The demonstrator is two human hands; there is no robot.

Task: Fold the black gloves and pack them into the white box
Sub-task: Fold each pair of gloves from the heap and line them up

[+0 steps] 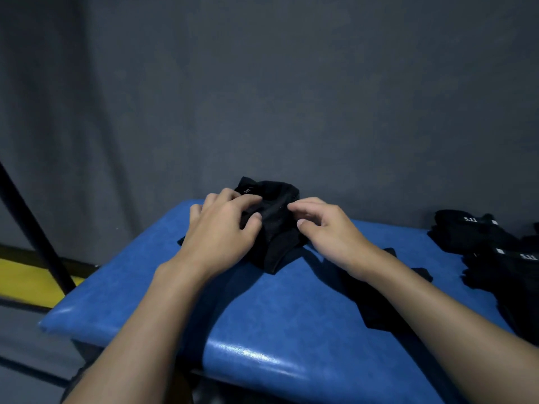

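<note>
Two forearms are reaching over the blue surface (262, 316). At mid-frame the left hand (221, 225) is gripping the bundled black glove (274, 228) between thumb and fingers. The right hand (326, 225) is curling against its right edge; whether it is grasping, I cannot tell. A spare glove pile (490, 243) is lying at far right, and no white box is showing. The springy bundle is probably risking unfolding if either hand lets go.

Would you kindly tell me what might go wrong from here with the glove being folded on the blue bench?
1. The folded glove sits close to the far edge of the blue bench; a forward push from the left hand or right hand might slide it off.
2. The bundle looks bulky and may spring open once released.
3. The black fabric lies beneath the right forearm and could be dragged off.
</note>
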